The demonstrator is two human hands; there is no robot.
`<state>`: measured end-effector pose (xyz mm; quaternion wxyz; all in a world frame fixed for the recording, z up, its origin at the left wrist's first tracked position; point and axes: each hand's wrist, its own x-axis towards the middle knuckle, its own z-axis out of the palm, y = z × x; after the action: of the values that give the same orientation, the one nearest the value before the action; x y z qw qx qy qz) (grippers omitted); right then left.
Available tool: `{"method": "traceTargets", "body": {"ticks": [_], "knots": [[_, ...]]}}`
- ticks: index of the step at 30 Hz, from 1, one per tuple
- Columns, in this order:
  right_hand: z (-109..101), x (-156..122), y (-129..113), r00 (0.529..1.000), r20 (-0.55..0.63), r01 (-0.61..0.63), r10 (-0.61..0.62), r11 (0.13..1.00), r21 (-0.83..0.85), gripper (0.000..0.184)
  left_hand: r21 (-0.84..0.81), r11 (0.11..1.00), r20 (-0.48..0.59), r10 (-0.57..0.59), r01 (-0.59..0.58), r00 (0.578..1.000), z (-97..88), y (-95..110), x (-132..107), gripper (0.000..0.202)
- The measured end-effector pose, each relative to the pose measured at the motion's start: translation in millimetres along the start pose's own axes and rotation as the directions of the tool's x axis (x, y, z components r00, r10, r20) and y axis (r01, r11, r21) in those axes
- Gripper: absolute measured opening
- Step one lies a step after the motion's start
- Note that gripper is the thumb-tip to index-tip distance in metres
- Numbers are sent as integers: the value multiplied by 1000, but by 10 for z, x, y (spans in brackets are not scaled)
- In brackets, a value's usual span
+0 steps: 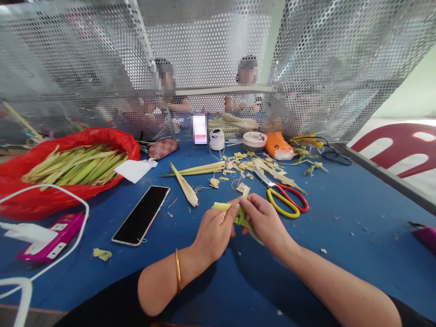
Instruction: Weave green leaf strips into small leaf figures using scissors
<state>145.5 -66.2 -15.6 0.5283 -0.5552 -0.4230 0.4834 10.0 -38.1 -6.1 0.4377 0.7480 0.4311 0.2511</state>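
Just left of the red-and-yellow-handled metal scissors (285, 200), the bare left hand (213, 230) and bare right hand (267, 222) meet, pinching a folded pale-green leaf strip (241, 218) between thumbs and fingers. Farther left of the scissors lies a black-screened rectangular phone (142, 215); beyond them, pale-yellow leaf scraps (235, 165) lie scattered before an orange-and-white soft packet (277, 144).

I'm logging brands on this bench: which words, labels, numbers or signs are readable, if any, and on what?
No text is readable.
White roll: reddish print, too small.
Orange packet: dark mark, too small.
Upright phone: screen blurred.
Red shapes, far right: cut off; cannot tell if letters.
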Motion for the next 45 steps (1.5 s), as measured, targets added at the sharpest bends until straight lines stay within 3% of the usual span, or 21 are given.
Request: {"method": "traceTargets", "body": {"ticks": [2,7,13,20,23,27,31,34,37,40,43,45], "knots": [[-13,8,17,999,-35,20,-23,997,-70,32,-22,1000,8,-15,15,1000,13,8,-8,51],[-51,14,-2,951,-187,201,-247,951,-237,30,-223,969,37,-99,105,994,45,20,-31,56],[-78,31,-21,942,-250,209,-222,975,-79,29,-389,906,92,-144,169,985,80,24,-34,58],[-93,88,38,913,-372,211,-166,974,83,23,-301,945,60,-118,131,991,65,-29,-28,56],[-102,90,9,934,-330,167,-134,983,76,29,-254,961,17,-111,111,994,52,-31,-8,54],[-132,81,-77,996,-82,34,-30,999,39,35,-276,957,-11,-93,87,996,34,-12,29,54],[-154,81,-124,997,52,-56,56,998,5,38,-268,960,39,-76,84,996,11,-21,54,55],[-152,79,-124,988,97,-125,122,992,29,35,-144,988,50,-42,49,998,-16,-31,60,59],[-142,72,-102,998,47,-54,52,998,41,31,63,998,7,0,0,1000,-41,-28,64,58],[-126,58,-48,997,-12,73,-74,994,-80,29,231,972,-172,81,-39,982,-48,-29,74,41],[-102,44,27,989,1,145,-150,960,-241,25,230,969,-288,153,-87,945,-16,-50,84,30],[-81,43,69,986,7,160,-165,939,-303,22,150,987,-284,104,-62,953,31,-69,86,35]]}}
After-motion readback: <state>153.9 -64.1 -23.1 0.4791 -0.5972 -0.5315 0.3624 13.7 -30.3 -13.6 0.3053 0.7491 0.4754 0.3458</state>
